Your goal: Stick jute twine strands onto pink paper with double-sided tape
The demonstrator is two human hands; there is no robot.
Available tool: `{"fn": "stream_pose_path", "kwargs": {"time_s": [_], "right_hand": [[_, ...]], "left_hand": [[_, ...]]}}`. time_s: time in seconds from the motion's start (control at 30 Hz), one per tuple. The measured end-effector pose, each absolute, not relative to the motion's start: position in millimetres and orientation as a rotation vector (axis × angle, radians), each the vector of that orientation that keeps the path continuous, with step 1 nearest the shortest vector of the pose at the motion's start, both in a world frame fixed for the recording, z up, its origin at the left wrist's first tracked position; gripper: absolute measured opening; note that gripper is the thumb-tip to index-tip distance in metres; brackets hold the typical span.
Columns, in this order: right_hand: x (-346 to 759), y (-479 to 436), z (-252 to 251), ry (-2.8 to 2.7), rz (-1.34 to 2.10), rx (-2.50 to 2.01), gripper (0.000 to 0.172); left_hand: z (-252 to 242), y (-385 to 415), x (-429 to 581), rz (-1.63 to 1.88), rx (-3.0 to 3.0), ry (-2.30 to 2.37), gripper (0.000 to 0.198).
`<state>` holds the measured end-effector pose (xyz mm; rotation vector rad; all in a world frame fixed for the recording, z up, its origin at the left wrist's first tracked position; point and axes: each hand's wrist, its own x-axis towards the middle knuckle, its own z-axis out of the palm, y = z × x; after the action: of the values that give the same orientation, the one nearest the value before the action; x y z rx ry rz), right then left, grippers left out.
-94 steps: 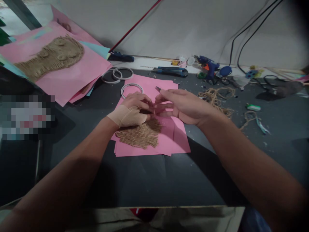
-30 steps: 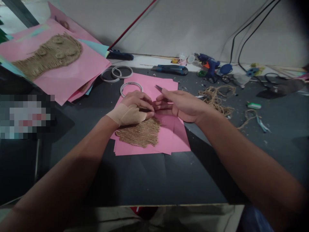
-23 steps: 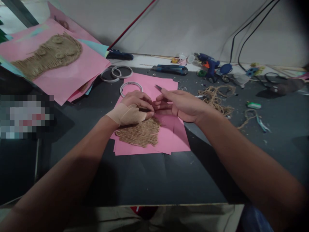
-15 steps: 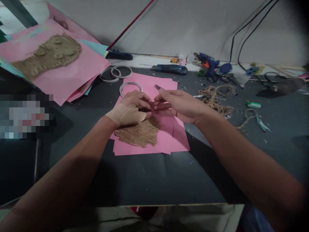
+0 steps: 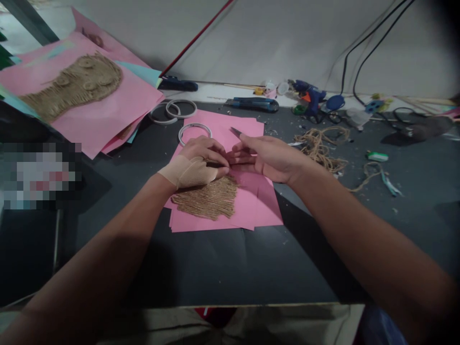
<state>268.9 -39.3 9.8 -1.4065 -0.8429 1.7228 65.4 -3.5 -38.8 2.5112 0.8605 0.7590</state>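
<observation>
My left hand (image 5: 199, 163), wrapped in a beige bandage, rests over the upper part of a mat of jute twine rows (image 5: 206, 199). Its thumb and fingers pinch together at the mat's upper right edge; what lies between them is hidden. Facing it, my right hand (image 5: 271, 155) has its fingertips almost against the left ones. A dark pointed metal tool (image 5: 236, 131) sticks out beyond the right thumb, the rest covered by the hand. Beneath the mat lie pink paper sheets (image 5: 266, 206). One tape ring (image 5: 195, 125) sits just behind my left hand.
Loose jute twine (image 5: 323, 148) lies right of my right arm, near a green-and-white piece (image 5: 377, 156). A utility knife (image 5: 253, 104) and a blue glue gun (image 5: 311, 93) lie along the wall. At left, papers bear a larger twine piece (image 5: 89, 76). Two more tape rings (image 5: 180, 109) overlap behind.
My hands stay at the mat's upper edge with only slight finger shifts. The right fingers have moved a little, and the whole view has shifted slightly.
</observation>
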Motion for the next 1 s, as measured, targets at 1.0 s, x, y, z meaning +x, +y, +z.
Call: {"fn": "stream_pose_path", "kwargs": {"time_s": [1.0], "right_hand": [[270.5,-40.7,10.7,-0.896,1.740,-1.390,0.029]], "left_hand": [[-37.6,-3.8,66.1,0.775,2.513,0.851,0.009]]}}
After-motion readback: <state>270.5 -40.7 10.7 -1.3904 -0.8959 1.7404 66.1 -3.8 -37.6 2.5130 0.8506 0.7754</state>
